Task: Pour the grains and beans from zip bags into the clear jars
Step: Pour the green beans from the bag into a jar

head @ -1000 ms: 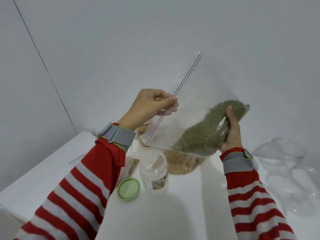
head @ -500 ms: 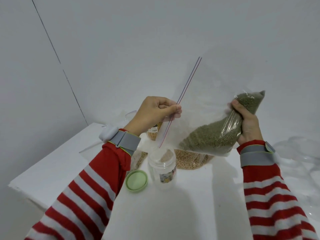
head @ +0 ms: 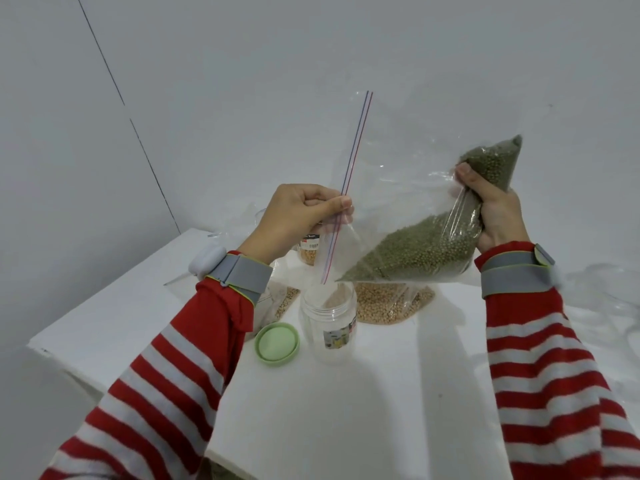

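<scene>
Grips raised bottom end of zip bag [head: 415,251] of green beans with right hand [head: 498,220] so beans slide downward; pinches zip strip in left hand [head: 298,216] fingers [head: 332,206], aiming mouth just above open clear jar [head: 329,327]. Has jar near bench [head: 398,393] middle, green lid [head: 277,345] just beside, tan bean bag [head: 388,306] crowding behind; leaves open room toward front edge.

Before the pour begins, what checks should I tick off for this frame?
1. The clear plastic jar is uncapped, with the round green lid beside it: ok.
2. Jar upright on the white table: ok.
3. Lower corner of the clear zip bag above the jar mouth: ok.
4. Zip seal opened: cannot tell.
5. The left hand pinches the zip edge, the right hand grips the end holding the small green beans: ok.
</scene>
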Demonstrator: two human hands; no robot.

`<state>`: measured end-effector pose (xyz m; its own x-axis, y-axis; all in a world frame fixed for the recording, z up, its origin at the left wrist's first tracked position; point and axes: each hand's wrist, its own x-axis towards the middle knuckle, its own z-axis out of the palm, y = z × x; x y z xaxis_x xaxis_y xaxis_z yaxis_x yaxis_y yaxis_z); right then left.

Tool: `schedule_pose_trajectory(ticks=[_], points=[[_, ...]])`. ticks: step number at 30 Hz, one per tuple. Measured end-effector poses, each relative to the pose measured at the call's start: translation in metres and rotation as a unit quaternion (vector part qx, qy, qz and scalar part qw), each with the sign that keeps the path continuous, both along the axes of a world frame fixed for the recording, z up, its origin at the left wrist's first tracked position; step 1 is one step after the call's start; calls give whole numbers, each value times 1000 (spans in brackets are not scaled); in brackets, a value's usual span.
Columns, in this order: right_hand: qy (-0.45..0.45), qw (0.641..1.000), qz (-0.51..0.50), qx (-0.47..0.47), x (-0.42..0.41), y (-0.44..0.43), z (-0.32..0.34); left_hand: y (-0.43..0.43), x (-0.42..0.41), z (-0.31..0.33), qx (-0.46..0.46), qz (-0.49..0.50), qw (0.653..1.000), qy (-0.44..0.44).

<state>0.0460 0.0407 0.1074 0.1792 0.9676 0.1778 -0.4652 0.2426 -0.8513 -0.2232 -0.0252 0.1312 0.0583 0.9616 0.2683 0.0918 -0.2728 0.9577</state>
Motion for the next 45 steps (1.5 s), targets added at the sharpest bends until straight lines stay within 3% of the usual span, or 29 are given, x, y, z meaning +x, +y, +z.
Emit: schedule_pose_trajectory(ticks=[15, 36, 45], points=[[-2, 1000, 21, -1, 2, -2, 6, -1, 0, -8, 8, -4, 1000, -23], [195, 978, 14, -78, 37, 7, -44, 36, 68, 38, 63, -77, 991, 92], [192, 980, 29, -43, 52, 1, -55, 44, 98, 40, 48, -36, 998, -16]])
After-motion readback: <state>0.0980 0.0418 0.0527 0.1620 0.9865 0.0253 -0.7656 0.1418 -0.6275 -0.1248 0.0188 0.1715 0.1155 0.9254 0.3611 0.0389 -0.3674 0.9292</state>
